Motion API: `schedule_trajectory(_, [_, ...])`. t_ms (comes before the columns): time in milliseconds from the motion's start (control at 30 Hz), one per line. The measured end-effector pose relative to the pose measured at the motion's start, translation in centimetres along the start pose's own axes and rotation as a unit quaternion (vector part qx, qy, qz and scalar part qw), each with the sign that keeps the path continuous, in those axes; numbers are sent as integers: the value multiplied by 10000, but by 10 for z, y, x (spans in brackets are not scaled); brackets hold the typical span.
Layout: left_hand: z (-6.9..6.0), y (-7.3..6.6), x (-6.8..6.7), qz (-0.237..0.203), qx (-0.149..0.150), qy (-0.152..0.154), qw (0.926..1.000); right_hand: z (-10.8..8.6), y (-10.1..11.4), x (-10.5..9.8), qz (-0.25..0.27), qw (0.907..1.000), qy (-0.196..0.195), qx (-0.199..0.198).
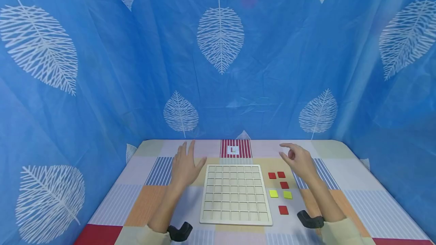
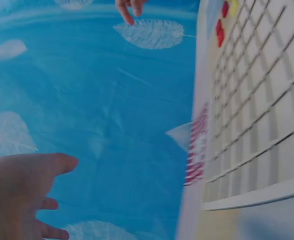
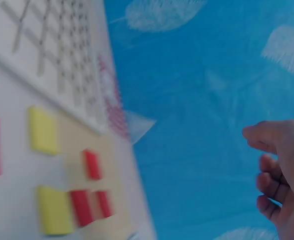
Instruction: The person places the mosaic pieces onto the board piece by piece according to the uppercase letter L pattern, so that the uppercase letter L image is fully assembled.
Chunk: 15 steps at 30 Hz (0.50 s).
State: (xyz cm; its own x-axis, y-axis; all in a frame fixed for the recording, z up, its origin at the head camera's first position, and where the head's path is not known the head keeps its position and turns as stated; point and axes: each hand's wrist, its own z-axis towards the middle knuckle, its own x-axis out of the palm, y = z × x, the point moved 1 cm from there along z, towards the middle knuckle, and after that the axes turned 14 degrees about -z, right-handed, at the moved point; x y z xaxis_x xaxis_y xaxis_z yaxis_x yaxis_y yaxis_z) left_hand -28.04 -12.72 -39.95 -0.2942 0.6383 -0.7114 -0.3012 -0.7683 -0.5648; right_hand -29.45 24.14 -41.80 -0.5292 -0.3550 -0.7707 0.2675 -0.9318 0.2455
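A cream-coloured grid board (image 1: 236,222) with rows of square cells lies flat in the middle of the table. To its right lie several red square tiles (image 1: 283,210) and two yellow square tiles (image 1: 287,194); the right wrist view also shows a yellow tile (image 3: 43,130) close up. My left hand (image 1: 185,168), fingers spread and thumb out, hovers left of the board and holds nothing. Beyond the tiles, on the right, my right hand (image 1: 300,162) is raised with its fingers loosely bent and nothing between them.
A patchwork-patterned cloth (image 1: 150,199) covers the table. Behind the board, on a red-striped patch, is a small white grid pattern (image 1: 233,150). Blue curtains (image 1: 265,67) with white leaf prints hang at the back and both sides. Each wrist wears a black strap piece (image 1: 310,220).
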Motion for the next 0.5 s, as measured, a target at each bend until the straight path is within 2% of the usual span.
schedule_trajectory(100, [-10,10,17,-303,118,-121,9994,-9,-13,17,247,9990,278,243])
schedule_trajectory(167, [-16,17,29,-598,94,-49,9982,-15,-22,30,400,9965,528,511])
schedule_trajectory(267, [-25,26,48,-1033,-105,191,9944,-24,-35,46,585,9902,918,880])
schedule_trajectory(367, [-33,38,63,-1380,-261,435,9891,-32,-47,57,843,9801,1383,1148])
schedule_trajectory(500, [-42,55,77,-1647,-136,794,9831,-41,-59,68,1080,9667,1883,1354])
